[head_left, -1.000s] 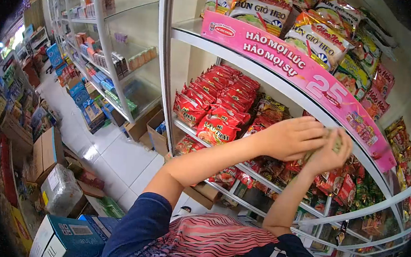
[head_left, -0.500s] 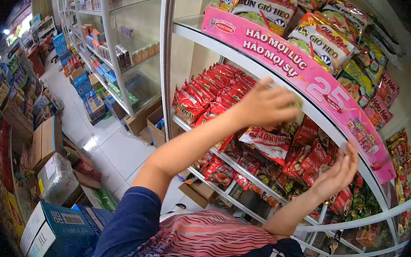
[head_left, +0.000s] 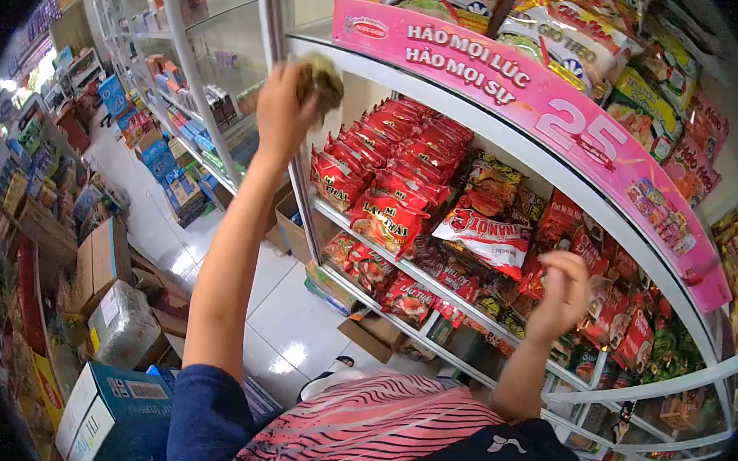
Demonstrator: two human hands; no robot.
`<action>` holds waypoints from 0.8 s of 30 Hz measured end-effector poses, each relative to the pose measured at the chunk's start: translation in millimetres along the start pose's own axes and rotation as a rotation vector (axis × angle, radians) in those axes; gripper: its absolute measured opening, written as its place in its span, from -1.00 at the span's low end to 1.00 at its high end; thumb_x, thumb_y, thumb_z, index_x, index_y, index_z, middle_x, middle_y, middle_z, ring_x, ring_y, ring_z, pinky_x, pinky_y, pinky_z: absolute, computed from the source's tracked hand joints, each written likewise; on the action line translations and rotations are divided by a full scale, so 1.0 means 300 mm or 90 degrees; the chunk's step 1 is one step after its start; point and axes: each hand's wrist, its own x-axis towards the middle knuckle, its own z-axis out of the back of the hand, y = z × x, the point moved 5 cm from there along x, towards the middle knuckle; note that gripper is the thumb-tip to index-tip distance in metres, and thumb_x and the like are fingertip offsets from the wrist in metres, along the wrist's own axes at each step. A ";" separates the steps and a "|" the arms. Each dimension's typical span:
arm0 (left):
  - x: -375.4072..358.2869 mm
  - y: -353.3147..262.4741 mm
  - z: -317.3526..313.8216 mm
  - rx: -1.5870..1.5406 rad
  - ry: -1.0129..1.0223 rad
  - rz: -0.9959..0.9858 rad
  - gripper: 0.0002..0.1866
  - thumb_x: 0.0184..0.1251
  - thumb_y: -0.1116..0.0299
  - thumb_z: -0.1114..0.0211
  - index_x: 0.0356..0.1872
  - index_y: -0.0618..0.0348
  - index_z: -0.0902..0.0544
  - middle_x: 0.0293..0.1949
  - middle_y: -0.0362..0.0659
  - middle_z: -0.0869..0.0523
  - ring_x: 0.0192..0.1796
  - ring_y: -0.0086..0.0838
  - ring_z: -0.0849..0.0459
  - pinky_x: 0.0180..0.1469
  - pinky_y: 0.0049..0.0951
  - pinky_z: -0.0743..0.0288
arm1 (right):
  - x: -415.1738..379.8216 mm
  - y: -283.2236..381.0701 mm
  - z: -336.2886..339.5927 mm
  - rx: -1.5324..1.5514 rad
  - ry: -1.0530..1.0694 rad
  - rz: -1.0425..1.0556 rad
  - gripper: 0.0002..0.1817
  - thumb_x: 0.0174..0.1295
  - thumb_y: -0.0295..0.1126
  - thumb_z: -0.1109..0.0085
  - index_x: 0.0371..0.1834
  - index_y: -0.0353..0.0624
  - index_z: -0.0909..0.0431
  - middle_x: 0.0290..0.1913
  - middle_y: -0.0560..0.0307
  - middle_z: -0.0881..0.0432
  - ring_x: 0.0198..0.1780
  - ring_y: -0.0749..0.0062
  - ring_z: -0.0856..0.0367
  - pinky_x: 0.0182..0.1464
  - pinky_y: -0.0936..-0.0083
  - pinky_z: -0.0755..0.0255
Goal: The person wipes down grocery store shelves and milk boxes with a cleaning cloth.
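My left hand [head_left: 283,115] is closed around a crumpled greenish-brown cloth [head_left: 322,84], raised beside the white upright frame at the left end of the shelf unit. Just right of the cloth runs the shelf's front rail, with a pink promotional strip [head_left: 518,95] along it. My right hand [head_left: 560,297] is lifted in front of the lower shelf, fingers loosely bent and holding nothing. Behind it lie red noodle packets [head_left: 609,314]. A red-and-white packet [head_left: 485,240] lies to its left, next to rows of red noodle packets [head_left: 391,167].
White-and-orange noodle bags [head_left: 557,42] fill the top shelf above the strip. A curved white rail [head_left: 669,388] crosses at the lower right. On the left, a glass shelf unit [head_left: 171,50] lines a tiled aisle [head_left: 264,296], and cartons [head_left: 116,410] stand on the near side.
My left hand has swept left along the shelf front with the cloth, from the middle of the strip to its left end. My right hand has dropped away from the strip, lower and leftward.
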 end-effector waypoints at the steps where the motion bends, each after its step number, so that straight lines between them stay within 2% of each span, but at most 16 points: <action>1: -0.056 -0.028 -0.022 -0.064 0.048 -0.007 -0.63 -0.15 0.51 -0.22 -0.18 0.17 -0.50 -0.25 -0.02 -0.53 -0.20 -0.15 -0.51 -0.16 -0.29 -0.38 | -0.014 -0.027 -0.042 0.005 0.055 0.023 -0.89 -0.01 -0.49 -0.04 -0.42 -0.31 -0.46 -0.32 -0.03 -0.50 -0.23 0.29 -0.46 -0.11 0.45 -0.32; 4: -0.263 -0.152 -0.115 -0.251 0.276 -0.010 -0.61 -0.14 0.52 -0.22 -0.15 0.21 -0.49 -0.25 0.00 -0.56 -0.16 -0.21 -0.55 -0.13 -0.36 -0.41 | -0.072 -0.066 -0.172 -0.078 0.262 0.072 -0.64 -0.08 -0.41 -0.21 -0.16 -0.21 -0.44 -0.05 -0.11 -0.38 0.00 0.10 -0.38 0.06 0.32 -0.26; 6: -0.446 -0.210 -0.208 -0.386 0.449 0.189 -0.61 -0.12 0.50 -0.26 -0.15 0.23 -0.48 -0.25 -0.01 -0.57 -0.17 -0.30 -0.57 -0.13 -0.41 -0.42 | -0.170 -0.120 -0.246 -0.108 0.394 0.073 -0.36 -0.14 -0.34 -0.31 0.08 -0.12 -0.28 0.17 -0.13 -0.13 0.20 0.01 -0.17 0.19 0.24 -0.13; 8: -0.584 -0.320 -0.243 -0.473 0.513 0.210 -0.59 -0.13 0.50 -0.29 -0.14 0.24 -0.49 -0.30 -0.07 -0.57 -0.21 -0.42 -0.55 -0.16 -0.45 -0.41 | -0.272 -0.178 -0.303 -0.009 0.469 0.019 -0.23 -0.14 -0.30 -0.33 0.19 -0.03 -0.15 0.24 -0.13 0.01 0.29 -0.02 -0.02 0.26 0.21 -0.02; 10: -0.734 -0.384 -0.297 -0.614 0.536 0.285 -0.65 0.01 0.44 -0.27 -0.12 0.27 -0.49 -0.33 -0.17 -0.56 -0.23 -0.50 -0.52 -0.19 -0.49 -0.40 | -0.396 -0.306 -0.325 0.060 0.439 -0.043 -0.29 -0.10 -0.50 -0.26 0.19 -0.04 -0.17 0.24 -0.15 -0.03 0.29 -0.05 -0.02 0.25 0.22 -0.03; 12: -0.902 -0.390 -0.390 -0.735 0.739 0.568 -0.61 0.16 0.33 -0.20 -0.01 0.27 -0.45 -0.13 -0.17 -0.55 -0.08 -0.52 -0.48 0.00 -0.53 -0.33 | -0.497 -0.485 -0.279 -0.045 0.390 -0.118 -0.30 -0.16 -0.66 -0.16 0.16 -0.07 -0.22 0.18 -0.14 -0.19 0.27 0.00 -0.11 0.22 0.24 -0.11; 13: -0.915 -0.416 -0.388 -0.710 0.771 0.575 -0.59 0.26 0.23 -0.10 0.05 0.29 -0.42 -0.03 -0.15 -0.52 -0.01 -0.50 -0.46 0.09 -0.48 -0.28 | -0.506 -0.496 -0.238 -0.030 0.342 -0.198 -0.31 -0.19 -0.70 -0.11 0.14 -0.08 -0.24 0.10 -0.12 -0.28 0.23 0.02 -0.18 0.20 0.27 -0.14; 14: -0.948 -0.427 -0.406 -0.754 0.734 0.515 -0.54 0.22 0.22 -0.14 0.08 0.28 -0.39 0.05 -0.05 -0.48 0.10 -0.38 -0.41 0.16 -0.40 -0.21 | -0.501 -0.512 -0.196 -0.016 0.294 -0.274 -0.31 -0.22 -0.74 -0.06 0.12 -0.10 -0.26 0.02 -0.11 -0.38 0.19 0.05 -0.25 0.18 0.29 -0.17; 15: -0.968 -0.418 -0.422 -0.611 0.715 0.303 -0.48 0.17 0.21 -0.18 0.10 0.30 -0.36 0.06 0.00 -0.46 0.12 -0.30 -0.39 0.18 -0.35 -0.19 | -0.534 -0.595 -0.149 -0.066 0.244 -0.283 -0.34 -0.25 -0.77 -0.02 0.07 -0.13 -0.28 -0.14 -0.09 -0.46 0.06 0.02 -0.35 0.11 0.33 -0.25; 16: -0.968 -0.431 -0.411 -0.468 0.678 0.097 -0.42 0.12 0.19 -0.21 0.12 0.31 -0.33 0.07 0.04 -0.45 0.15 -0.21 -0.37 0.20 -0.31 -0.18 | -0.502 -0.576 -0.098 -0.232 0.198 -0.197 -0.45 -0.25 -0.75 -0.03 -0.06 -0.17 -0.35 -0.18 -0.09 -0.46 -0.02 0.00 -0.37 0.04 0.29 -0.27; 17: -0.985 -0.424 -0.417 -0.412 0.690 0.074 -0.35 0.04 0.18 -0.25 0.13 0.33 -0.29 0.13 0.11 -0.36 0.23 -0.05 -0.24 0.24 -0.22 -0.11 | -0.481 -0.591 -0.071 -0.313 0.166 -0.163 -0.52 -0.24 -0.71 -0.07 -0.12 -0.18 -0.38 -0.21 -0.08 -0.45 -0.06 0.01 -0.37 0.00 0.26 -0.27; 18: -0.976 -0.430 -0.410 -0.314 0.683 -0.002 -0.35 0.04 0.24 -0.23 0.14 0.39 -0.26 0.16 0.11 -0.33 0.25 -0.07 -0.21 0.27 -0.23 -0.08 | -0.462 -0.611 -0.050 -0.396 0.136 -0.129 -0.58 -0.23 -0.67 -0.10 -0.18 -0.20 -0.41 -0.24 -0.06 -0.45 -0.11 0.02 -0.37 -0.04 0.24 -0.27; 19: -0.995 -0.414 -0.421 -0.251 0.681 -0.055 -0.34 0.02 0.27 -0.22 0.14 0.42 -0.25 0.18 0.12 -0.30 0.27 -0.09 -0.19 0.28 -0.24 -0.06 | -0.478 -0.685 -0.075 -0.349 0.108 -0.238 -0.64 -0.20 -0.62 -0.10 -0.22 -0.21 -0.43 -0.27 -0.05 -0.43 -0.13 0.05 -0.36 -0.06 0.23 -0.26; 21: -1.054 -0.384 -0.450 -0.155 0.624 -0.171 -0.32 -0.04 0.32 -0.26 0.13 0.43 -0.26 0.19 0.14 -0.28 0.27 -0.08 -0.18 0.27 -0.24 -0.09 | -0.500 -0.719 -0.210 -0.382 0.135 -0.251 -0.73 -0.14 -0.56 -0.07 -0.27 -0.22 -0.47 -0.32 -0.01 -0.41 -0.17 0.09 -0.35 -0.09 0.23 -0.27; 22: -1.067 -0.385 -0.454 -0.095 0.610 -0.217 -0.31 -0.06 0.31 -0.28 0.13 0.43 -0.26 0.19 0.14 -0.27 0.26 -0.09 -0.20 0.26 -0.24 -0.10 | -0.496 -0.693 -0.295 -0.462 0.197 -0.154 -0.75 -0.12 -0.54 -0.05 -0.28 -0.21 -0.49 -0.34 0.00 -0.40 -0.18 0.11 -0.35 -0.10 0.25 -0.28; 24: -1.092 -0.375 -0.465 -0.083 0.666 -0.175 -0.29 -0.07 0.31 -0.28 0.14 0.43 -0.25 0.20 0.15 -0.25 0.24 -0.08 -0.23 0.26 -0.23 -0.09 | -0.485 -0.608 -0.399 -0.414 0.182 -0.099 -0.77 -0.08 -0.54 -0.01 -0.29 -0.20 -0.51 -0.32 0.02 -0.40 -0.17 0.16 -0.37 -0.12 0.28 -0.31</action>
